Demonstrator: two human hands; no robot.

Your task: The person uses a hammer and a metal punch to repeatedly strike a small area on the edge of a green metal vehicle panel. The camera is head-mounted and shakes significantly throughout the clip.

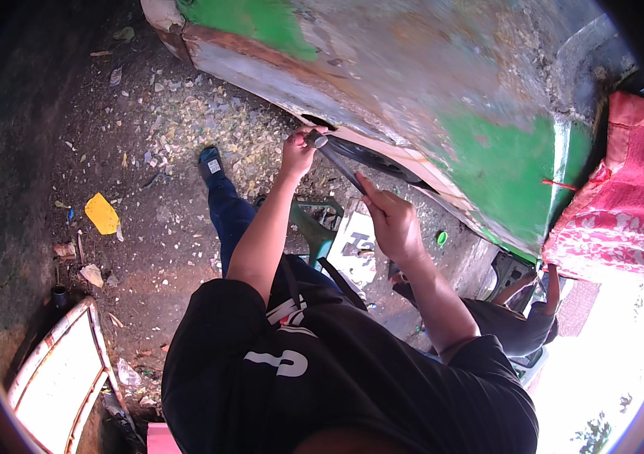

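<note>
My right hand (395, 225) is wrapped round the dark handle of a hammer (342, 166). The hammer's metal head is right at the fingers of my left hand (297, 157), by the lower edge of a vehicle body (420, 76) with worn green, white and rusty paint. The fingers of my left hand are pinched together at that edge; what they hold is hidden behind the hammer head. A dark opening shows in the edge just above them, and a black wheel (371, 157) sits under the body to the right.
Paint flakes litter the ground (163, 144). Below my hands stands a green plastic stool (314, 231) beside a white printed sheet (354, 246). A second person (515, 321) works at the right, near a red patterned cloth (609, 219). A white-panelled metal frame (57, 378) leans at lower left.
</note>
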